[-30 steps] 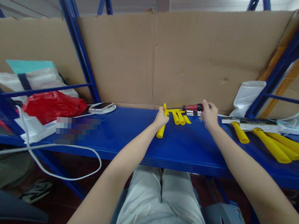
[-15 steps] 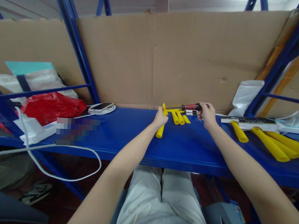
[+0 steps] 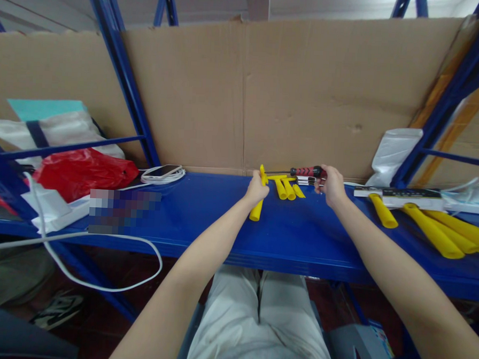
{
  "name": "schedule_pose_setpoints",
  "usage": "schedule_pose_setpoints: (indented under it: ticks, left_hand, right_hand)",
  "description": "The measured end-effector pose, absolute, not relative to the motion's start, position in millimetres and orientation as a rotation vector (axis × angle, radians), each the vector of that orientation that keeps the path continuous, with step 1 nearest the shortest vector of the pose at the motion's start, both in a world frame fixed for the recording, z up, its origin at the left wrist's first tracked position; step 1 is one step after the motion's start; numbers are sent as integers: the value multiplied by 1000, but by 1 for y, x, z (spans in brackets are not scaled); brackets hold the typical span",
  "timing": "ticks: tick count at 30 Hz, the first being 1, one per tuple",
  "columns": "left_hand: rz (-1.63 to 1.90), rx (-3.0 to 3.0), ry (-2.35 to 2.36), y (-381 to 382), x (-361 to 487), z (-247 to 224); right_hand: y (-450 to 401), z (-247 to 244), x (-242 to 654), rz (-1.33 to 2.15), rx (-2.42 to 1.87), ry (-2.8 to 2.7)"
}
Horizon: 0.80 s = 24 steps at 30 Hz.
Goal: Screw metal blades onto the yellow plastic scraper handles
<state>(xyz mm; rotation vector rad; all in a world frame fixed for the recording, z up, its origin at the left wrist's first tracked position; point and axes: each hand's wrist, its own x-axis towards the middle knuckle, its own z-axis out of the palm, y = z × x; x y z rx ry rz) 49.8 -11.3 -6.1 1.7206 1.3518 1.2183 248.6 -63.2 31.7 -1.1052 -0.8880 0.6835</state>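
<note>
Yellow tube (image 3: pixel 256 210): smooth, is gripped by left hand's (image 3: pixel 257 189) fingers
Screwdriver (image 3: pixel 305 171): red-and-black, thin-shafted, is held by right hand's (image 3: pixel 332 186) fingers

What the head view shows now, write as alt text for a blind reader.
Left hand gripping a yellow piece, a screwdriver pointing at it, right hand at the screwdriver's handle end. More yellow pieces lie on the blue shelf, with a phone and red bag at left and cardboard behind.
</note>
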Motion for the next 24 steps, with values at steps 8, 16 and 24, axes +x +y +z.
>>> schedule_pose_setpoints:
  ticks: [8,16,24]
  left_hand:
    - [1228,1748,1356,-8,51,-8]
    - [1221,1761,1355,-9,51,-7]
    - [1237,1777,1346,-4,51,-11]
  right_hand:
    - [-62,31,252,539,-1077,-987]
    - [-59,28,254,541,-1055,-973]
    - [-65,34,247,653,-1089,-856]
